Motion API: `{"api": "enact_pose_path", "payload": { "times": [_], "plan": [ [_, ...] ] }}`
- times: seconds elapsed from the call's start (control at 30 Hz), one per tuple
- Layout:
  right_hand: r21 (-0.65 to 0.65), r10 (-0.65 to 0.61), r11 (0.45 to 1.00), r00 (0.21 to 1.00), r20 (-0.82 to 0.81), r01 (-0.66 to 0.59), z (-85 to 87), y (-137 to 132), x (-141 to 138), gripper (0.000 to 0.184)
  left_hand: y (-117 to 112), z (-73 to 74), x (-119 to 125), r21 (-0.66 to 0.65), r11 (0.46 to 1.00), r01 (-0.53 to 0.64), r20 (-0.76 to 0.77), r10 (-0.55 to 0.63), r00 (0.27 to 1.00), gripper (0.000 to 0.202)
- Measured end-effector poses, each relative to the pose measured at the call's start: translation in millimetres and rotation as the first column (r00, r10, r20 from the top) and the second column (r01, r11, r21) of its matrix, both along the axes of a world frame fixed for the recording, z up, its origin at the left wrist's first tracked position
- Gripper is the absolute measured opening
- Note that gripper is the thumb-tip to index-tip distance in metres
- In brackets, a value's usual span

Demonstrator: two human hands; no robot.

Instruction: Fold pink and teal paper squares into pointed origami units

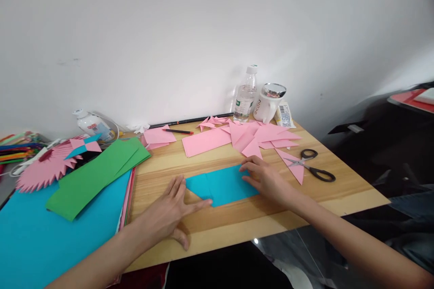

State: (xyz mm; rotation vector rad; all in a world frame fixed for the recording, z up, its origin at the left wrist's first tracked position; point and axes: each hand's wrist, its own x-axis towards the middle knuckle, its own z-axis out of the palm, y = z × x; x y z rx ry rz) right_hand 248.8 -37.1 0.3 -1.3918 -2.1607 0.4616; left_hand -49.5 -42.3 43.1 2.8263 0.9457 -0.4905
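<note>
Blue paper (227,185) on the table (159,167), left end apparently folded, the rest flat, likely unfinished; your left hand (169,207) splayed against that end, your right hand (262,177) curled rightward, grip unclear

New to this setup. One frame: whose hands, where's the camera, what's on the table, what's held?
There's no machine: these are a person's two bare hands, seen from a camera worn on their head, looking forward and down. The left hand touches the left end of a blue paper strip; the right hand touches its right part. Whether either grips it, I can't tell. On the wooden table also lie pink paper pieces, a dark pencil or pen and scissors, with a bottle and a white mug behind. Green sheets lie at left.
</note>
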Motion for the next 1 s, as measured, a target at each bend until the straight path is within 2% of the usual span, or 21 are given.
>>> {"api": "enact_pose_path", "payload": {
  "times": [0.1, 0.2, 0.3, 0.4, 0.5, 0.63, 0.73, 0.8, 0.9, 1.0],
  "plan": [
    [-0.053, -0.023, 0.998, 0.999, 0.046, 0.026, -0.3, 4.5, -0.4, 0.028, 3.1, 1.6, -11.9, 0.023, 1.0, -0.021, -0.026, 0.021, 0.999, 0.106],
    [-0.13, 0.029, 0.991, 0.996, 0.079, -0.018, 6.9, 10.3, -10.6, 0.039, 5.4, -0.2, -25.6, 0.066, 0.998, -0.009, 0.031, 0.007, 0.999, 0.098],
    [-0.228, 0.094, 0.972, 0.985, 0.142, -0.06, 17.1, 21.0, -23.0, 0.034, 6.3, -3.6, -33.9, 0.136, 0.99, 0.026, 0.118, -0.042, 0.992, 0.074],
    [-0.284, 0.127, 0.956, 0.976, 0.174, -0.073, 24.6, 37.3, -34.3, 0.033, 8.7, -6.0, -30.6, 0.218, 0.97, 0.108, 0.126, -0.137, 0.983, 0.036],
    [-0.31, 0.138, 0.947, 0.978, 0.156, -0.084, 25.4, 54.9, -44.8, 0.03, 16.5, -8.7, -19.3, 0.31, 0.934, 0.176, 0.071, -0.207, 0.976, 0.032],
    [-0.258, 0.1, 0.964, 0.986, 0.134, -0.062, 18.5, 71.0, -57.2, 0.023, 32.9, -14.4, -4.7, 0.408, 0.898, 0.161, 0.038, -0.193, 0.98, 0.033],
    [-0.16, 0.097, 0.983, 0.994, 0.052, -0.088, 16.6, 73.0, -61.2, 0.019, 43.8, -15.8, 3.5, 0.355, 0.929, 0.108, 0.115, -0.158, 0.981, 0.032],
    [-0.134, 0.183, 0.973, 0.983, -0.035, -0.186, 19.5, 70.4, -59.9, 0.016, 49.5, -14.6, 8.5, 0.28, 0.96, 0.031, 0.173, -0.082, 0.981, 0.029],
    [-0.216, 0.383, 0.891, 0.917, -0.113, -0.399, 26.6, 65.6, -53.4, 0.025, 55.9, -14.1, 14.3, 0.191, 0.978, -0.082, 0.2, 0.043, 0.979, 0.026],
    [-0.294, 0.484, 0.814, 0.865, -0.134, -0.501, 28.0, 64.8, -46.5, 0.034, 60.3, -20.5, 14.9, 0.166, 0.972, -0.166, 0.274, 0.116, 0.955, 0.019]
  ]
}}
